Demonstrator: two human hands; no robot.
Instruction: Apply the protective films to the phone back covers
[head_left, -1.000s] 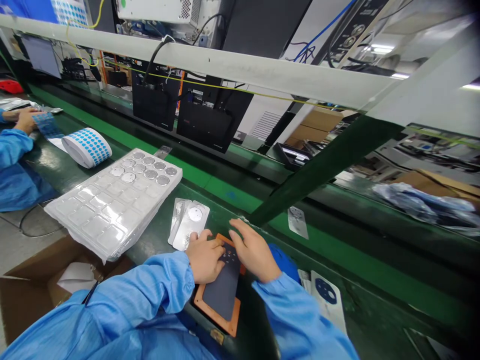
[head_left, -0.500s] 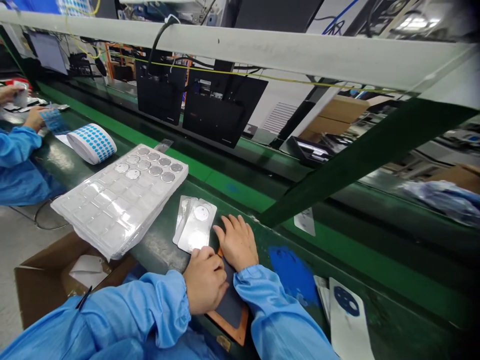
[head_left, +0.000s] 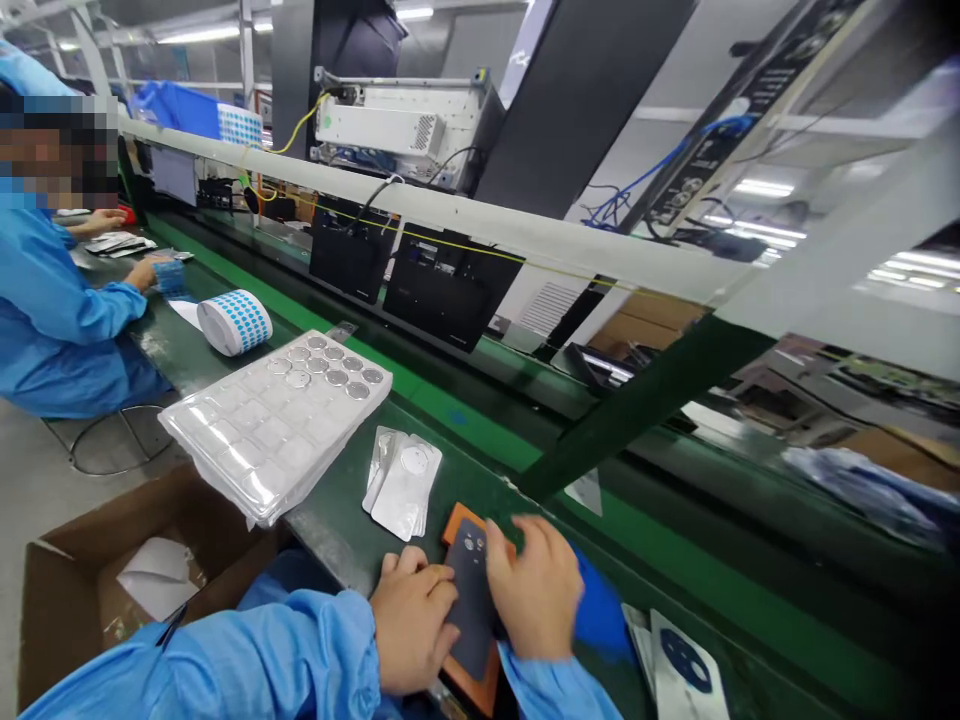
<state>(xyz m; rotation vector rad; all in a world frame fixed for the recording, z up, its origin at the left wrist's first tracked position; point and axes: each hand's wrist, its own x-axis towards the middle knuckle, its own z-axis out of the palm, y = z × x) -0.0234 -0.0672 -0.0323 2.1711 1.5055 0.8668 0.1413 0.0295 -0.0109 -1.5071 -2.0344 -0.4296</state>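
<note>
My left hand (head_left: 412, 625) rests at the left edge of a dark grey pad (head_left: 472, 610), which lies in an orange-rimmed jig (head_left: 461, 525) on the green bench. My right hand (head_left: 534, 590), slightly blurred, is curved over the pad's right side. Neither hand visibly holds anything. Small round marks show at the pad's upper end, and my hands hide most of its middle. Just beyond my left hand lie silver foil-backed sheets (head_left: 401, 490) with round white patches.
A clear blister tray (head_left: 274, 425) holds several metal discs. Behind it stands a roll of blue dot labels (head_left: 235, 322). A co-worker's hands (head_left: 142, 275) work at the far left. A cardboard box (head_left: 97, 590) sits below the bench, and a blue-printed white card (head_left: 682, 665) lies right.
The view has tilted up and shifted, bringing the co-worker into view. My hands have moved apart over the pad, and more of the orange jig shows beyond them.
</note>
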